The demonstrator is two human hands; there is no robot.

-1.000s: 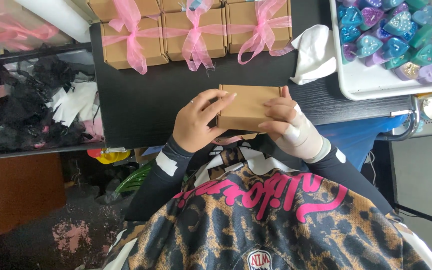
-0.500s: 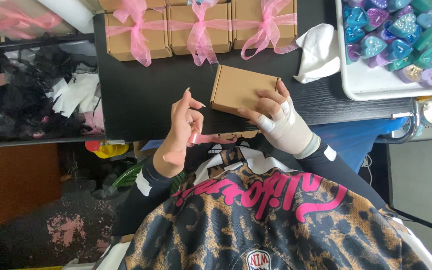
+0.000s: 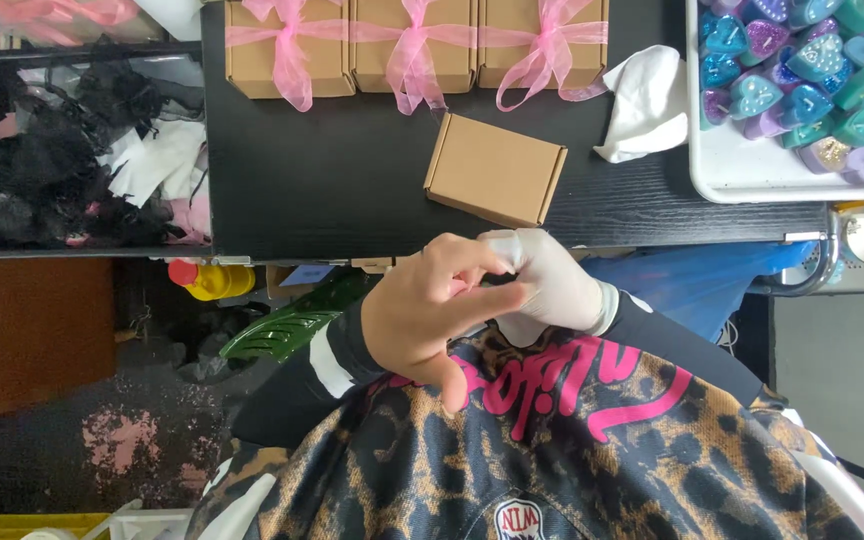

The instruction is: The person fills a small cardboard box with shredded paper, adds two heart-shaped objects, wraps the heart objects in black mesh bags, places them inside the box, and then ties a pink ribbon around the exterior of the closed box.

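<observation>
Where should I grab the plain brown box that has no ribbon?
Grip the plain cardboard box across its two long sides, coming from above. It lies flat, shut and slightly turned on the black table, with free space all around, so fingers fit on both edges.

Bare left hand (image 3: pixel 422 320) raised before the chest, fingers curled, pinching at the white-gloved right hand (image 3: pixel 547 285), both wrists drawn close, black sleeves
</observation>
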